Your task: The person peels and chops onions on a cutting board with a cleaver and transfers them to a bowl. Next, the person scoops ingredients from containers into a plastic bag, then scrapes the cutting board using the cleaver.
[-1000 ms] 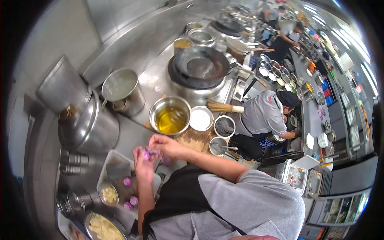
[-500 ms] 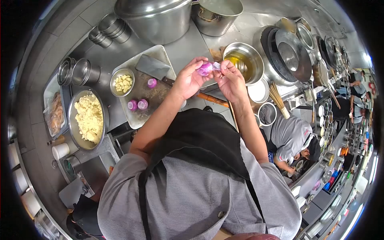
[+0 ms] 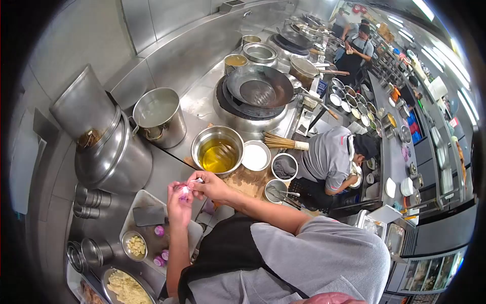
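My left hand (image 3: 178, 212) is closed around a small purple onion (image 3: 184, 196), partly hidden by the fingers. The fingertips of my right hand (image 3: 213, 188) pinch at the top of that onion, where a pale bit of skin shows. Below and left of my hands lies a tray (image 3: 126, 219) bearing a wide cleaver blade (image 3: 149, 216) and several peeled purple onions (image 3: 159, 231). On the same tray stands a metal bowl of peeled garlic cloves (image 3: 135, 244).
A pot of yellow oil (image 3: 237, 138) stands just beyond my hands, beside a bowl of white contents (image 3: 256, 156) and a bamboo brush (image 3: 286, 142). Woks (image 3: 259, 90) sit behind. A co-worker (image 3: 329, 158) bends at the right. Chopped pale food fills a large bowl (image 3: 127, 288).
My view has swung up and to the right, so more stove and kitchen shows. My hands are still together on the onion, the right hand now reaching over its top.
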